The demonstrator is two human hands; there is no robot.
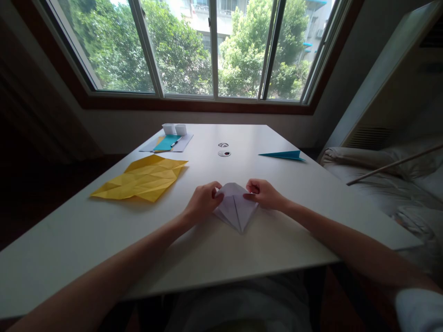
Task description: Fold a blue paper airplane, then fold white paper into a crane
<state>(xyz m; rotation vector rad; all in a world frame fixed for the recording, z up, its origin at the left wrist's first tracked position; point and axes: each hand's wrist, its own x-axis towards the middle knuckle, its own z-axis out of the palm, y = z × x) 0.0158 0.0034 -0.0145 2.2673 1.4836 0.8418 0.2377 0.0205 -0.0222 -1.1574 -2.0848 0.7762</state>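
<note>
- A folded white paper [235,207] is seen lying on the white table [277,240], close to the near edge; its point is turned toward the person.
- The left hand [203,200] is curled at the left upper corner of the white paper, and that corner is pinched between thumb and fingers.
- The right hand [263,193] is clenched on the right upper corner of the same paper; the edge is gripped between the fingertips.
- A centre crease is noted running down the white paper to its point.
- A creased yellow sheet [141,177] is laid flat to the left of the white paper and a little farther from the person, well apart from it.
- A blue paper plane [284,155] is placed beyond the white paper and to its right.
- Two small round discs [224,149] are seen in the table top, straight beyond the white paper.
- Farther off, beyond and left of the white paper, a teal sheet [166,142] with a pen [175,142] is laid on a pale sheet, with two small white boxes [175,129] just behind.
- A wide window [207,46] is set well beyond the white paper, past the far edge of the table.
</note>
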